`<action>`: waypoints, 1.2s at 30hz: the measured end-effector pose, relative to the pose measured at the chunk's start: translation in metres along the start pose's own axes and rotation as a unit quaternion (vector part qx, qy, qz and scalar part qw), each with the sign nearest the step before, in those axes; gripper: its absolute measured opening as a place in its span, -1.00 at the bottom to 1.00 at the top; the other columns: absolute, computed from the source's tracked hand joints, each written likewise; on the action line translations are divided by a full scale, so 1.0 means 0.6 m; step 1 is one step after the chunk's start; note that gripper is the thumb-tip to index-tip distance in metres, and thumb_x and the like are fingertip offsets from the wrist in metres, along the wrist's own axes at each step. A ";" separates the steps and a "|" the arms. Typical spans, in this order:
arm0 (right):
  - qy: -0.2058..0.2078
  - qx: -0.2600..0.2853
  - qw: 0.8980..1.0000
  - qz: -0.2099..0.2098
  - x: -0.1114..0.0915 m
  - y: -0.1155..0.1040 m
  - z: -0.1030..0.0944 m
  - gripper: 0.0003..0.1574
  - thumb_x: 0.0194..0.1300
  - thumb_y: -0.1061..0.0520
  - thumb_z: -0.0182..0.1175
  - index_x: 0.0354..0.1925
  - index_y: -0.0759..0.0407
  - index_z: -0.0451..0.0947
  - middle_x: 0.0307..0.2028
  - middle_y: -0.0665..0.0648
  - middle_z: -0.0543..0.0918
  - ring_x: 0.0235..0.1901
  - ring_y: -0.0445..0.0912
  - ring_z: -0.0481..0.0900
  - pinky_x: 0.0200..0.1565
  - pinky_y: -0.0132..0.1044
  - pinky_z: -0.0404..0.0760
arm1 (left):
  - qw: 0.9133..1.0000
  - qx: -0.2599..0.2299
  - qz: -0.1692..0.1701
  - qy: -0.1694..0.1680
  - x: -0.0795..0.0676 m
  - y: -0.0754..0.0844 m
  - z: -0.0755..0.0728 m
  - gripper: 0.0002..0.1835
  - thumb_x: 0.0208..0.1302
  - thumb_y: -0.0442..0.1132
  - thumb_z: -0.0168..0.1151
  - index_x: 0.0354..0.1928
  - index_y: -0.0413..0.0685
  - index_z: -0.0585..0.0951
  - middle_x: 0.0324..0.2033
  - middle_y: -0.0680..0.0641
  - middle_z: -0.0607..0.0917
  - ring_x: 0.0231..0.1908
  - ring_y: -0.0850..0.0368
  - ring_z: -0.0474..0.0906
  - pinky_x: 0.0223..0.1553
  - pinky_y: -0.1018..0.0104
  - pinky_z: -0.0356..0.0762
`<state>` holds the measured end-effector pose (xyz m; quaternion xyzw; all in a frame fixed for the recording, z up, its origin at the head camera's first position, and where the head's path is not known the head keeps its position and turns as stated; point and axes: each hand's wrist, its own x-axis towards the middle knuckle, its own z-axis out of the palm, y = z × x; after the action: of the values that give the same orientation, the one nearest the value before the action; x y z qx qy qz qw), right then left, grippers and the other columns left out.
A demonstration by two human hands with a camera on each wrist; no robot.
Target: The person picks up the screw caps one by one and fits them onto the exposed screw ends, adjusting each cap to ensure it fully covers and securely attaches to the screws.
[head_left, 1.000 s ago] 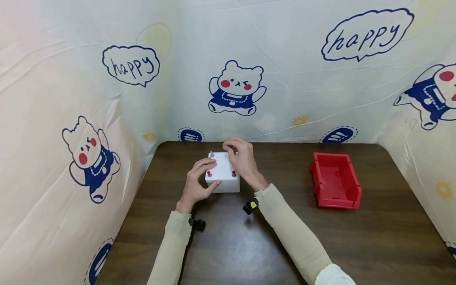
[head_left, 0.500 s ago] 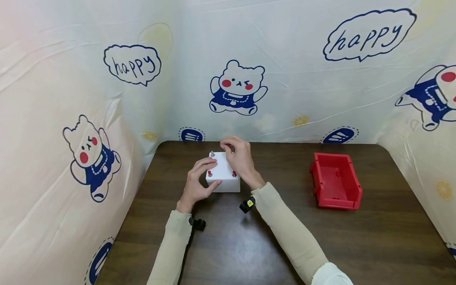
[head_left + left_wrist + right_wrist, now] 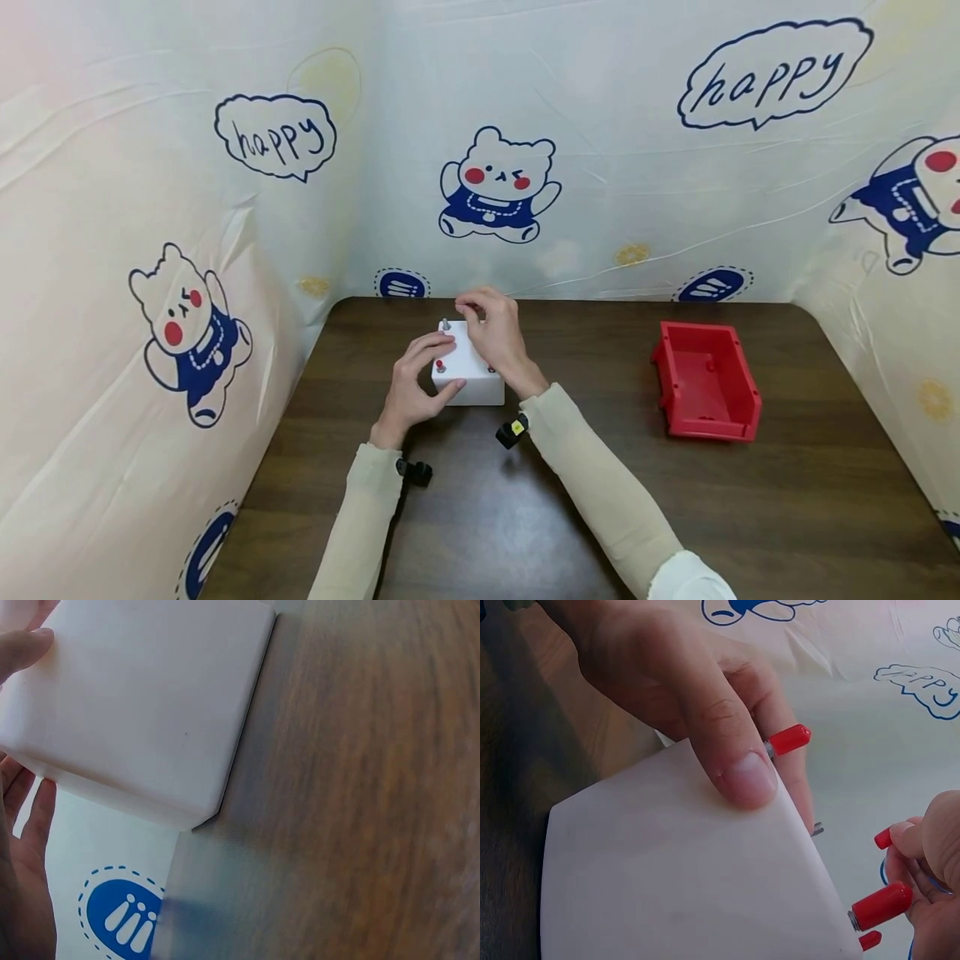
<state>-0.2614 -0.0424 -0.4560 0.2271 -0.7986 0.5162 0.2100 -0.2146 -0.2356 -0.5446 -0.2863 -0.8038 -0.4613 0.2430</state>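
A white box (image 3: 468, 392) sits on the table near its back edge. My left hand (image 3: 411, 390) grips its left side, thumb (image 3: 750, 780) against the front wall and fingers over the top. Threaded metal posts stand up from the box. One post (image 3: 817, 828), at the far left corner, is bare; red caps (image 3: 883, 906) cover the others seen in the right wrist view. Above the box's far side, my right hand (image 3: 498, 335) pinches a small loose red cap (image 3: 884, 838) between thumb and fingertip, apart from the bare post.
An open red plastic bin (image 3: 707, 379) stands to the right on the dark wooden table (image 3: 585, 500). A printed cloth (image 3: 600, 167) hangs behind the table and along both sides.
My right hand has moved a little left across the box with the red cap, nearer to the bare post. The left hand and the box have stayed in place.
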 end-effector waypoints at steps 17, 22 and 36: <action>-0.010 0.001 1.000 0.006 0.004 -0.005 0.016 -0.86 0.49 0.28 0.32 -0.11 0.24 0.82 -0.14 0.18 0.82 -0.19 -0.02 0.75 -0.08 -0.22 0.76 | 1.000 0.000 0.007 -0.003 0.000 -0.002 -0.004 -0.39 0.05 -0.25 0.65 0.22 -0.10 0.73 0.27 -0.15 0.70 0.38 -0.16 0.51 0.48 0.25 0.40; -0.014 0.000 1.000 0.008 0.003 -0.005 0.020 -0.85 0.49 0.30 0.31 -0.11 0.25 0.82 -0.13 0.18 0.82 -0.16 -0.01 0.76 -0.06 -0.21 0.77 | 1.000 0.002 0.012 -0.003 0.001 -0.003 -0.003 -0.38 0.04 -0.23 0.66 0.21 -0.11 0.73 0.27 -0.16 0.70 0.37 -0.16 0.52 0.48 0.22 0.42; -0.021 0.003 1.000 0.005 0.001 -0.001 0.031 -0.86 0.48 0.29 0.32 -0.12 0.25 0.82 -0.15 0.18 0.81 -0.16 -0.02 0.78 -0.06 -0.25 0.79 | 1.000 -0.006 0.006 -0.005 -0.004 -0.007 -0.003 -0.38 0.05 -0.26 0.66 0.23 -0.08 0.73 0.29 -0.15 0.69 0.37 -0.16 0.51 0.48 0.25 0.40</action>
<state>-0.2631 -0.0596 -0.4623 0.2350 -0.8021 0.5151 0.1902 -0.2155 -0.2393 -0.5475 -0.2950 -0.8005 -0.4630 0.2403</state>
